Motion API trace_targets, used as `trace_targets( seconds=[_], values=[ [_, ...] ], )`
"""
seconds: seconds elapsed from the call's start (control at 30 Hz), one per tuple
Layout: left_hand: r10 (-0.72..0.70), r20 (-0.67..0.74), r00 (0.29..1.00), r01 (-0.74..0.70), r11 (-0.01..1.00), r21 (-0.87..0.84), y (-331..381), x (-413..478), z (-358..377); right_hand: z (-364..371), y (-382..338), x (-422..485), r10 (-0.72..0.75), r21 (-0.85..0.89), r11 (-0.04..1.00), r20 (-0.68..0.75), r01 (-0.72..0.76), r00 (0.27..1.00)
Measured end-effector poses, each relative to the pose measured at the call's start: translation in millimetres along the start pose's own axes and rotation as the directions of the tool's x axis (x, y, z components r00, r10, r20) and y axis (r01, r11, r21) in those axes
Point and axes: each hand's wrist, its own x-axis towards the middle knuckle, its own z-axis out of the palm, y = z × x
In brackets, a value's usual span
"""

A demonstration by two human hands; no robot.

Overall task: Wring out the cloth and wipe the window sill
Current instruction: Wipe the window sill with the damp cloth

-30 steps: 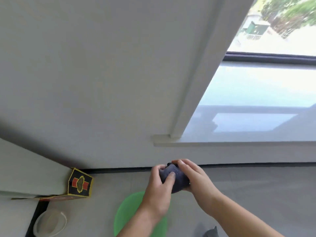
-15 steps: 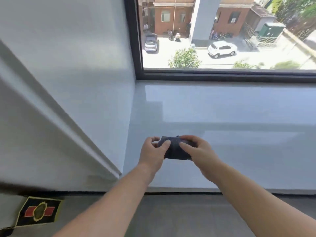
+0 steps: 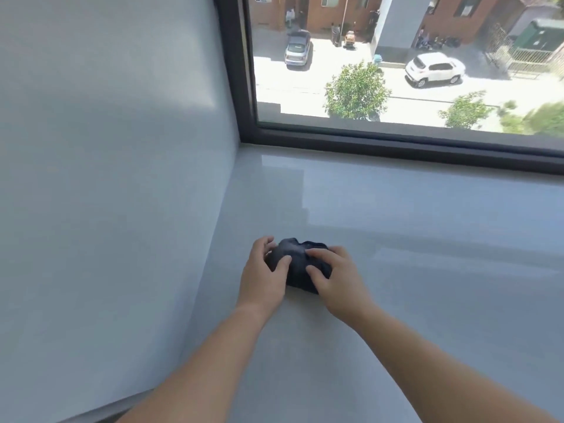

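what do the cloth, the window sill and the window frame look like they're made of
Cloth: dark soft fabric, matte, bunched into folds. Window sill: pale grey, smooth and glossy, mirroring the window light; probably polished stone or tile. Window frame: black, matte, straight-edged; likely metal or plastic.

Left hand (image 3: 263,276): bare, nails short.
Right hand (image 3: 338,279): bare, nails short.
Left forearm (image 3: 195,370): uncovered from wrist to the frame's lower edge.
Right forearm (image 3: 427,367): uncovered from wrist to the frame's lower edge.

Arms forward; left hand (image 3: 264,277), right hand (image 3: 338,280) close together (both curled round cloth (image 3: 297,254)).
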Motion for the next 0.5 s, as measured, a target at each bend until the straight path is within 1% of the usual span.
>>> trace_targets(
  seconds=[0.03,0.1,0.13,0.17,0.23,0.3,0.37,0.43,0.5],
  values=[
    [-0.01,-0.013,1.0,0.01,1.0,-0.02,3.4,9.3,2.9,-1.9,1.9,12.0,-0.024,-0.059,0.998,0.001,0.024,1.0],
    [-0.026,-0.047,0.999,0.024,0.998,-0.051,8.7,24.4,6.6,-6.7,3.7,33.3,-0.109,-0.274,0.956,0.014,0.108,0.994],
    [-0.028,-0.066,0.997,0.025,0.998,-0.057,8.8,31.1,7.8,-8.6,3.5,42.2,-0.164,-0.363,0.916,0.046,0.17,0.985],
    [-0.028,-0.088,0.996,0.022,0.998,-0.063,9.2,37.0,8.9,-10.2,2.8,49.9,-0.219,-0.397,0.886,0.1,0.24,0.971],
    [-0.036,-0.135,0.99,0.024,0.996,-0.083,10.5,45.8,10.9,-9.9,-1.3,60.5,-0.315,-0.367,0.847,0.232,0.383,0.92],
    [-0.083,-0.164,0.983,0.062,0.989,-0.131,13.7,49.0,13.0,-1.6,-1.0,65.9,-0.408,-0.387,0.767,0.323,0.512,0.854],
    [-0.119,-0.188,0.975,0.084,0.979,-0.186,18.4,48.6,13.6,8.6,5.3,69.9,-0.471,-0.431,0.686,0.352,0.587,0.809],
    [-0.109,-0.203,0.973,0.067,0.977,-0.203,20.7,48.2,11.5,12.7,11.9,80.3,-0.534,-0.429,0.636,0.355,0.641,0.767],
    [-0.057,-0.206,0.977,0.037,0.994,-0.102,18.0,47.7,8.3,11.6,17.7,95.9,-0.611,-0.403,0.573,0.371,0.714,0.7]
  ],
)
